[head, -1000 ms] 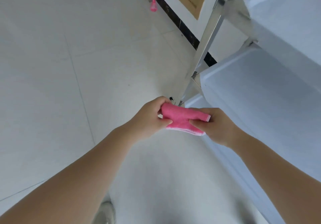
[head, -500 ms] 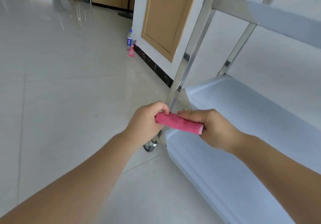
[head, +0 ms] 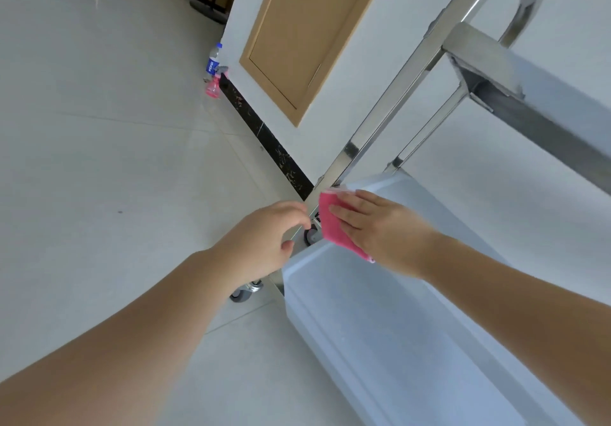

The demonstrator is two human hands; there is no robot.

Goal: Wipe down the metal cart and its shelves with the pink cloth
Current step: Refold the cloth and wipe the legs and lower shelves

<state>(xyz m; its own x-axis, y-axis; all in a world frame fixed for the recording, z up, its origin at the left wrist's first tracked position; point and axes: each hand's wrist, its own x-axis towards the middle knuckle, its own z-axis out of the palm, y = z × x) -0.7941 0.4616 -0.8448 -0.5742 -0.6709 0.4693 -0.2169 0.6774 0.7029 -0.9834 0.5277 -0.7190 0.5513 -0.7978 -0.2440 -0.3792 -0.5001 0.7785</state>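
The metal cart fills the right side, with a shiny upright post (head: pixel 390 108), a middle shelf (head: pixel 413 320) and an upper shelf edge (head: pixel 535 118). A folded pink cloth (head: pixel 332 224) lies flat on the near left corner of the middle shelf. My right hand (head: pixel 380 227) presses on the cloth with straight fingers. My left hand (head: pixel 264 240) hovers just left of the shelf corner, fingers loosely curled, holding nothing. Two caster wheels (head: pixel 246 291) show below the shelf.
A pale tiled floor (head: pixel 99 161) spreads to the left. A white wall with a tan wooden panel (head: pixel 307 32) and black skirting stands behind the cart. A water bottle (head: pixel 213 60) and a pink spray bottle (head: pixel 213 86) stand on the floor by the wall.
Both hands held the rolled cloth in the air before. Now the cloth lies unfolded on the shelf corner under my right palm, and my left hand has let go.
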